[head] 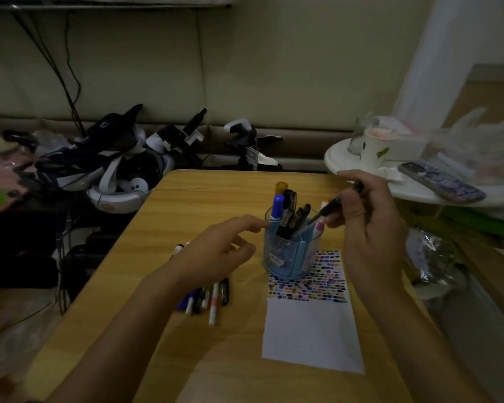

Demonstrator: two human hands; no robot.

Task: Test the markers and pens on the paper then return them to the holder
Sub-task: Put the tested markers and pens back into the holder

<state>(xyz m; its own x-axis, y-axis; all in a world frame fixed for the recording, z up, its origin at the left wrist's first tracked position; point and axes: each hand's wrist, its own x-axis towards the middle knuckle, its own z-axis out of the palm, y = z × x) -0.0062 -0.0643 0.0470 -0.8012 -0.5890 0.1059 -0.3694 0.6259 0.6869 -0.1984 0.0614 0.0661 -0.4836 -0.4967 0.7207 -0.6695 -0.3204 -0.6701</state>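
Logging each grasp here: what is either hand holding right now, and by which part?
The right hand pinches a dark pen near its upper end, tip angled into the holder. The left hand holds nothing.

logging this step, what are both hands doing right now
Left hand: open, holding nothing, index fingertip at the rim of the holder.
Right hand: holding a dark pen above the holder.

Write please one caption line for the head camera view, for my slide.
Right hand lowers a dark pen into the blue holder standing on the paper; left hand touches its rim.
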